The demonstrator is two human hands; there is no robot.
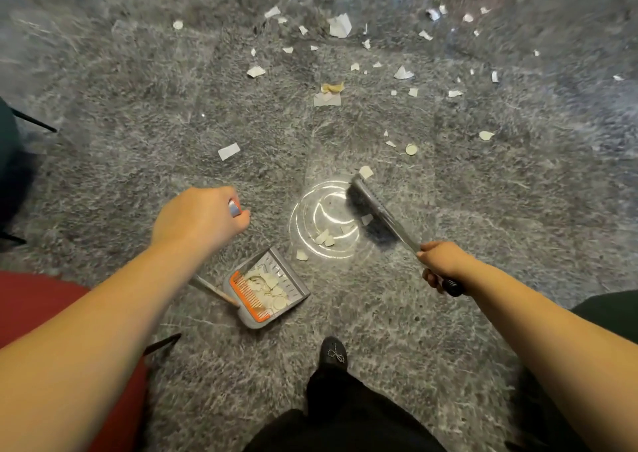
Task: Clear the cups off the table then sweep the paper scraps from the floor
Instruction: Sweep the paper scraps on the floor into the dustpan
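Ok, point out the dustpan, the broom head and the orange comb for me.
dustpan [297, 287]: head view, on its grey right side wall.
broom head [359, 197]: head view, on the dark bristles near the far end.
orange comb [247, 296]: head view, on the teeth inside the pan's back edge.

Polished stone floor [448, 313]: indoor room, type unclear

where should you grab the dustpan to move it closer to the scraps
By the top of its long handle, from above, where the left hand already grips it. The dustpan sits flat on the floor with scraps inside, and the handle rises toward the person, so holding it there keeps the tray level.
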